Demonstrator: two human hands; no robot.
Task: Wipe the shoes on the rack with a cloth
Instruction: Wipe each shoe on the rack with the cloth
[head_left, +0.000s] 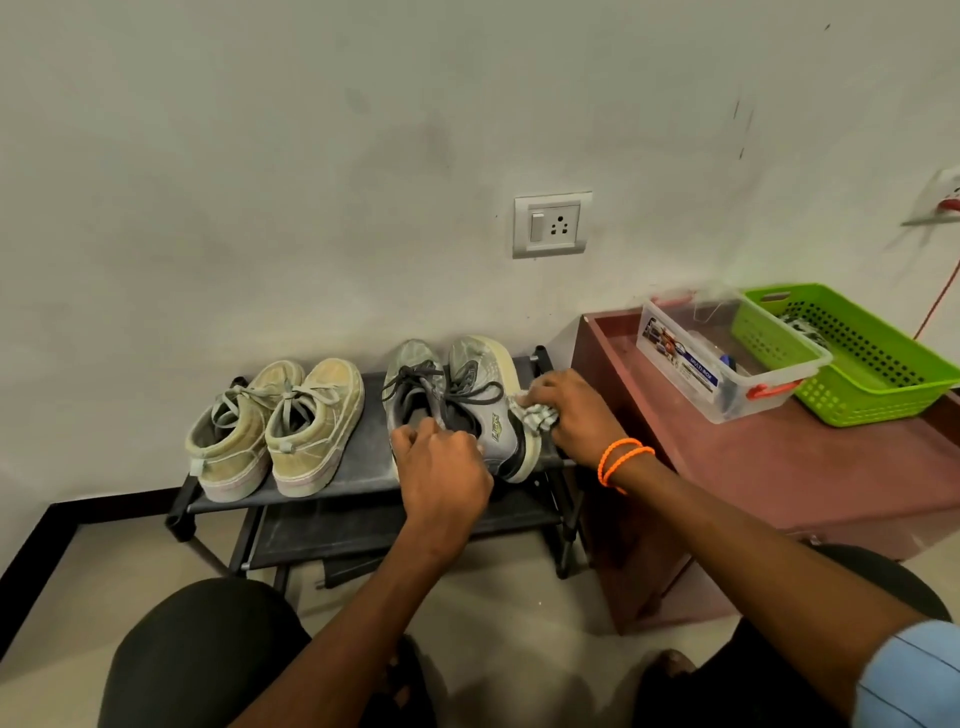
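On the rack's (363, 480) top shelf, the right-hand grey shoe (485, 402) lies tipped on its side, toe to the wall, heel toward the person. The right hand (563, 410), closed around the bunched cloth (537, 415), presses its outer side. The left hand (441, 467) pinches the heel collar, so wiping strokes likely run along that long axis.

Clear plastic storage box (727, 358) on the maroon cabinet (810, 467), its blue side label reading "MULTI BOX", grey sneaker (485, 410) on the rack, a small green-outlined logo on its side too blurred to read
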